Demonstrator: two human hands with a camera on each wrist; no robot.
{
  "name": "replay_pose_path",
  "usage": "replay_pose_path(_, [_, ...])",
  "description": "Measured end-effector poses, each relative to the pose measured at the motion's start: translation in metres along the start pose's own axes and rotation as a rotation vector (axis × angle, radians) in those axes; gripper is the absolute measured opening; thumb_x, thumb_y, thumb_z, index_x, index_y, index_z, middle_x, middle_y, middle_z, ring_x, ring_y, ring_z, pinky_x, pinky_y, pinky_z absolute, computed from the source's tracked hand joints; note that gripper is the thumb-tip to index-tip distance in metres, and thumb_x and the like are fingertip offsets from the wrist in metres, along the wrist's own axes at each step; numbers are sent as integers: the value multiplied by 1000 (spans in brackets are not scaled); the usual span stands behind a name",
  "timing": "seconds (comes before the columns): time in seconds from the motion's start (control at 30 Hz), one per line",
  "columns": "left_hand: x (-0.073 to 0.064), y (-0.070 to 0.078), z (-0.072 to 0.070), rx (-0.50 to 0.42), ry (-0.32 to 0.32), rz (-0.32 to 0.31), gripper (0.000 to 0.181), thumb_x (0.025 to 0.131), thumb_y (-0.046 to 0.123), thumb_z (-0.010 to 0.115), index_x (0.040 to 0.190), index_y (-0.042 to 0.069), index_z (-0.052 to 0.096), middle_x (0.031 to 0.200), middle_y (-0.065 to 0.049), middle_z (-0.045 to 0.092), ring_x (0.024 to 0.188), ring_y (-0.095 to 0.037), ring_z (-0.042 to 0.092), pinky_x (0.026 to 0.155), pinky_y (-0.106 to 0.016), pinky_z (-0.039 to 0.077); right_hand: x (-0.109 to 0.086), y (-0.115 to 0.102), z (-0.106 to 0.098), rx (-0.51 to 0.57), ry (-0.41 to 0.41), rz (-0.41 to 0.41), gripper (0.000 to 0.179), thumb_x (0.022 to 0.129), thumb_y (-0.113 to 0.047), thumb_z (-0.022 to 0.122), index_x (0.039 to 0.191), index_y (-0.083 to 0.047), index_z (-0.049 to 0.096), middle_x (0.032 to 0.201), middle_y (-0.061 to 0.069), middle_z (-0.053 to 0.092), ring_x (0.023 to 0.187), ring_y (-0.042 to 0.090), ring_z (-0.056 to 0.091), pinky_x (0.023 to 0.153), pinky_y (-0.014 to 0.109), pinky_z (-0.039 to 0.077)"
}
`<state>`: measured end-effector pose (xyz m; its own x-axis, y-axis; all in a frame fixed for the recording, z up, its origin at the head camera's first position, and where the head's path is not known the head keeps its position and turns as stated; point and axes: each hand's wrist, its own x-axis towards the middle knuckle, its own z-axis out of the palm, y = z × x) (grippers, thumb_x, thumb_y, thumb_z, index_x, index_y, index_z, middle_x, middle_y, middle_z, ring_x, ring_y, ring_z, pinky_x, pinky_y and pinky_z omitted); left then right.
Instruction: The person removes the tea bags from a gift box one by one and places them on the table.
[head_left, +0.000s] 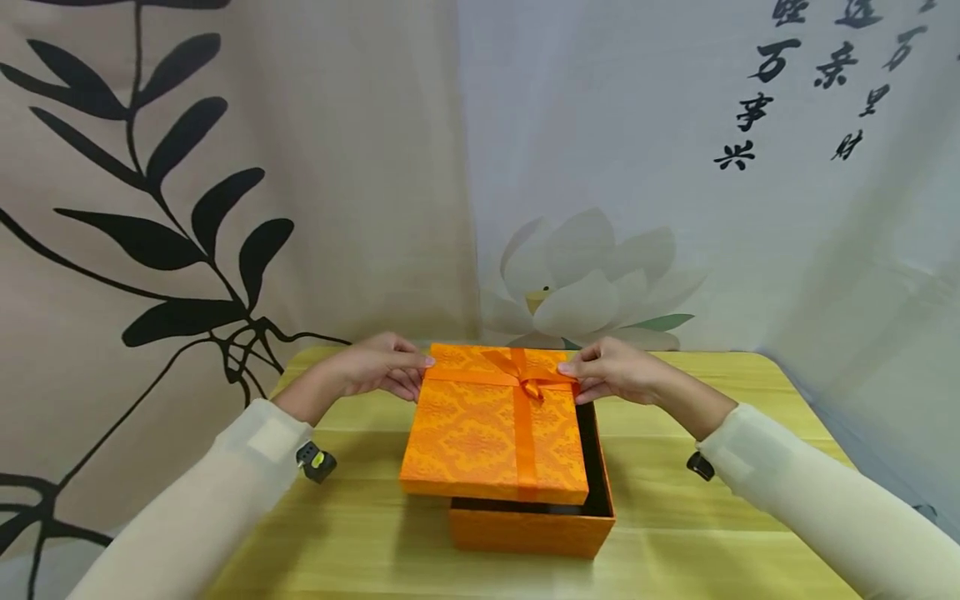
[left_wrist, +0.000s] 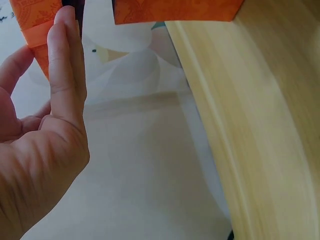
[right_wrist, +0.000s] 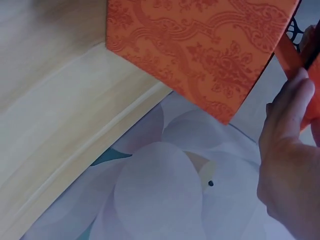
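Observation:
An orange patterned box lid [head_left: 468, 442], with a ribbon and bow [head_left: 529, 383], is held between both hands over the orange box [head_left: 528, 535]. My left hand [head_left: 384, 367] pinches the lid's left side near its far corner; the left wrist view shows the thumb and fingers on either side of the lid's edge [left_wrist: 37, 22]. My right hand [head_left: 618, 371] pinches the opposite side, close to the bow. The lid sits off to the left of the box, so a dark gap of the interior [head_left: 592, 458] shows at the right and front. The box's contents are hidden.
The box stands on a yellow wood-grain table [head_left: 675, 500]. Behind the table's far edge hangs a pale curtain [head_left: 375, 167] printed with dark leaves, a lotus and black characters. A small dark device [head_left: 316, 462] is on the left sleeve, another [head_left: 701, 466] on the right.

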<state>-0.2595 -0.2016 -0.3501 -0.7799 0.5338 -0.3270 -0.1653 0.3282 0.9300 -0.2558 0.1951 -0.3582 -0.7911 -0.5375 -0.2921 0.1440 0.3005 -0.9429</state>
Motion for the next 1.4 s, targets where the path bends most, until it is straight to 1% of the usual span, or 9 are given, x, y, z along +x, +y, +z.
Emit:
replay_pose_path(0.23, [-10, -4, -11, 15, 30, -9, 28, 104, 24, 64, 101, -4, 66, 86, -12, 69, 75, -21, 72, 81, -42, 64, 9, -8, 11, -17, -2, 3, 26, 104, -19, 65, 90, 3, 64, 82, 7, 54, 78, 21, 72, 87, 46, 62])
replay_pose_path(0.47, [-20, -11, -22, 20, 56, -12, 30, 104, 25, 64, 100, -5, 64, 85, -12, 67, 75, -20, 71, 82, -41, 64, 18, -18, 23, -12, -16, 11, 26, 104, -16, 64, 103, 9, 66, 83, 7, 54, 79, 20, 73, 87, 45, 62])
replay_pose_path(0.77, [-41, -14, -38, 50, 101, -6, 30, 105, 25, 63, 104, -5, 64, 86, -10, 66, 77, -19, 72, 83, -41, 64, 32, -33, 44, -30, -26, 14, 28, 104, -16, 65, 107, 12, 65, 93, 10, 62, 82, 21, 73, 90, 47, 60])
replay_pose_path(0.83, [-46, -15, -41, 55, 115, -12, 30, 105, 25, 64, 103, -5, 64, 85, -9, 66, 77, -19, 72, 83, -41, 64, 35, -37, 49, -34, -23, 11, 27, 104, -15, 65, 105, 11, 66, 88, 10, 61, 81, 21, 73, 88, 46, 61])
replay_pose_path(0.9, [-50, -17, -45, 58, 131, -22, 30, 104, 24, 64, 105, -6, 64, 85, -9, 67, 77, -19, 72, 82, -40, 64, 38, -40, 54, -34, -20, 12, 26, 103, -14, 65, 96, 10, 65, 77, 7, 55, 76, 21, 71, 87, 45, 62])
replay_pose_path(1.0, [-55, -19, -50, 65, 152, -35, 36, 104, 25, 65, 113, -9, 64, 87, -10, 71, 79, -20, 74, 83, -40, 64, 43, -44, 62, -24, -14, 8, 26, 102, -14, 67, 87, 7, 63, 67, 4, 47, 71, 21, 69, 86, 46, 62])
replay_pose_path(1.1, [-61, -21, -55, 77, 168, -42, 42, 104, 27, 64, 120, -12, 63, 90, -11, 74, 81, -21, 75, 84, -41, 64, 47, -47, 69, -12, -13, 6, 25, 102, -13, 67, 87, 6, 64, 68, 5, 51, 70, 21, 67, 86, 46, 62])
replay_pose_path(1.2, [-65, -23, -61, 86, 177, -43, 46, 105, 28, 63, 125, -14, 61, 93, -12, 75, 83, -21, 75, 83, -39, 64, 51, -51, 76, -8, -13, 2, 23, 102, -12, 67, 90, 7, 66, 75, 8, 58, 71, 21, 69, 85, 45, 63])
replay_pose_path(1.4, [-74, -30, -71, 79, 198, -59, 46, 105, 29, 63, 127, -12, 60, 96, -12, 76, 86, -21, 76, 82, -37, 64, 56, -58, 88, -31, -18, -3, 26, 102, -12, 66, 86, 8, 65, 70, 9, 55, 75, 26, 75, 85, 44, 62])
